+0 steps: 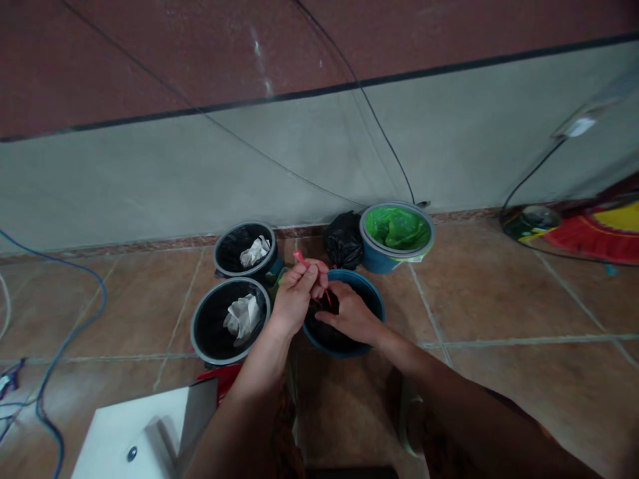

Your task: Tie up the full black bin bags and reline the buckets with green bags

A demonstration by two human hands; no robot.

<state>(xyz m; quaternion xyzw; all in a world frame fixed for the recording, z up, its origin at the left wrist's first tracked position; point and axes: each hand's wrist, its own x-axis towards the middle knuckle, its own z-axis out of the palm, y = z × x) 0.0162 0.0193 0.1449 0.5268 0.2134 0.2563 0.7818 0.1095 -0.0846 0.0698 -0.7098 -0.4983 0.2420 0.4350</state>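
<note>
My left fingers [310, 274] pinch a red strip [298, 255], partly hidden. My right hand [353, 315] is over the blue bin [378, 299]; can't tell its grip, too dark.

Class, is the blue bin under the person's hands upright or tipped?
Upright: the blue bin stands on the floor, mouth facing up.

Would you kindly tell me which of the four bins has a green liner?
The back-right bin, beside the black bag, has the green liner. The two left bins have black liners, and the front-right bin, under the right hand, looks dark inside.
</note>
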